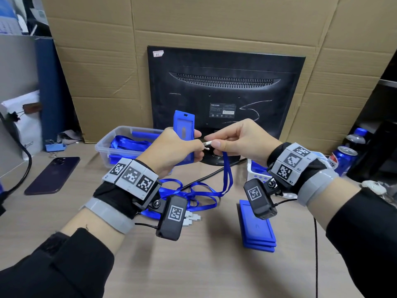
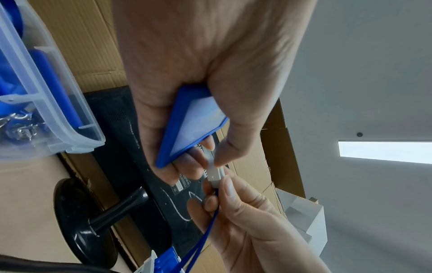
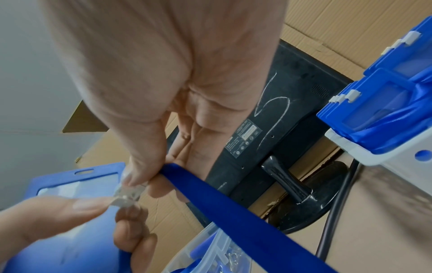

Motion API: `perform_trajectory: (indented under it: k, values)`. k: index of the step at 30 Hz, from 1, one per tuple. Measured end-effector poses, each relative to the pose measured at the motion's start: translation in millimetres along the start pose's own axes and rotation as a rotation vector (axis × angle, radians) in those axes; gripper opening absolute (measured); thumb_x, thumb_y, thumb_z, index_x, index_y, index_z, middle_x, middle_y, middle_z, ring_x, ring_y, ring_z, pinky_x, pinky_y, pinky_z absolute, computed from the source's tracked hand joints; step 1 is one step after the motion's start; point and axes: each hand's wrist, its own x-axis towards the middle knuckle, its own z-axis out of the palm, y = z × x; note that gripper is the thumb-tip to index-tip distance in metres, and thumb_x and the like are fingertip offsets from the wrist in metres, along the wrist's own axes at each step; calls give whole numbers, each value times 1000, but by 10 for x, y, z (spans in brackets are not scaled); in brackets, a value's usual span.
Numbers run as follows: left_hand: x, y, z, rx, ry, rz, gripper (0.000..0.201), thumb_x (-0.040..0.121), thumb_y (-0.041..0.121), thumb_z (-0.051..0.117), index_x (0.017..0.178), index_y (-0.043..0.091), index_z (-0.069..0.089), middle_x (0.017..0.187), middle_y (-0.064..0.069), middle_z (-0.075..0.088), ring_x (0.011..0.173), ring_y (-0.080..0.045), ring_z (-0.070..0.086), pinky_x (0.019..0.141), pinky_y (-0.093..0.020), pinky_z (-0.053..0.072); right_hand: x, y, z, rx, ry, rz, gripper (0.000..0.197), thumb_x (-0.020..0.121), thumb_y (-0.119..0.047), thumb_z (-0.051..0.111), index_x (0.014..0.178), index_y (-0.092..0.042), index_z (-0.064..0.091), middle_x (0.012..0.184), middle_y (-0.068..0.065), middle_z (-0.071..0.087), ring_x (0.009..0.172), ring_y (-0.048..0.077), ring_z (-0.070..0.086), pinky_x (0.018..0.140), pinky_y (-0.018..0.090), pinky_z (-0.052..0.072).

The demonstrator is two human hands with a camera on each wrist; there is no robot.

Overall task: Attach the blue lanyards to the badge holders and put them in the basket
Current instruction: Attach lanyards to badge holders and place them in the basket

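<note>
My left hand (image 1: 198,143) grips a blue badge holder (image 1: 184,123) upright above the table, slot end up. Its thumb also pinches the white clip (image 1: 207,145) of a blue lanyard (image 1: 226,171). My right hand (image 1: 211,141) pinches the same clip from the right, and the strap hangs down to the table. The left wrist view shows the holder (image 2: 194,125) in the palm and the clip (image 2: 215,173) between both hands. In the right wrist view the clip (image 3: 127,195) sits in front of the holder (image 3: 70,184). A white basket (image 1: 255,175) with finished badges stands at the right.
A clear plastic box (image 1: 120,136) of lanyards and holders stands left of a black monitor (image 1: 225,93). Loose lanyards (image 1: 193,192) and a stack of badge holders (image 1: 256,229) lie on the table. A phone (image 1: 52,175) lies left, a cola can (image 1: 343,160) stands right.
</note>
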Motion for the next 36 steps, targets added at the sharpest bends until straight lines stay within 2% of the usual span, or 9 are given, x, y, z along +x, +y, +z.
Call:
perform_trajectory:
  k: [6,10,13,17,23,26,29,32,36]
  values:
    - [-11,-11,1,-44,-58,-22,23,91,-6,70,111,4,64,86,-20,63,74,-29,64,76,-35,62,-4,-29,1,37,-19,-6,23,97,-18,74,119,-12,77,102,21,77,85,24,77,91,44,63]
    - [-67,21,9,-121,-169,-52,19,93,-4,71,108,4,63,90,-17,65,80,-31,60,73,-33,60,-21,-22,11,80,-46,14,16,94,-23,77,100,-9,75,90,14,76,81,25,72,83,40,64]
    - [-42,11,-5,-149,-130,-47,18,96,0,69,113,4,62,90,-19,69,81,-32,63,66,-32,61,-8,3,50,153,12,15,19,95,-25,74,93,-7,68,101,22,77,82,27,76,77,37,63]
    - [-9,-37,-15,-43,-143,-48,9,104,7,58,112,6,61,97,-22,74,81,-33,68,83,-45,59,-14,-42,74,238,128,3,17,101,-16,68,87,-8,63,106,19,79,95,27,80,81,35,66]
    - [-62,-100,-85,201,-395,-94,22,102,11,66,122,3,65,110,-18,78,96,-38,77,81,-44,64,0,-46,17,198,253,-45,22,91,-8,81,90,-1,60,96,30,75,82,31,80,68,33,63]
    - [-75,-103,-91,218,-434,-121,27,98,14,72,121,1,69,110,-17,79,96,-37,78,86,-46,64,4,0,4,84,222,-24,35,86,-14,86,99,8,63,79,15,75,69,21,74,65,29,60]
    - [-65,-105,-82,238,-442,-117,27,97,15,74,119,1,70,108,-17,79,101,-43,76,98,-58,58,2,20,18,-6,189,-22,31,86,-22,87,99,0,70,74,3,72,67,14,68,66,26,59]
    - [-74,-86,-67,232,-433,-122,26,96,13,74,118,0,71,107,-19,79,102,-44,75,98,-59,58,8,6,33,-27,154,-19,22,89,-25,84,98,-7,75,77,3,72,70,13,67,72,30,61]
    - [-97,-57,-65,266,-443,-129,23,98,13,72,117,2,71,105,-15,80,95,-37,78,91,-49,63,7,-16,44,-45,99,-9,17,93,-26,80,95,-10,77,79,6,73,73,16,66,75,35,59]
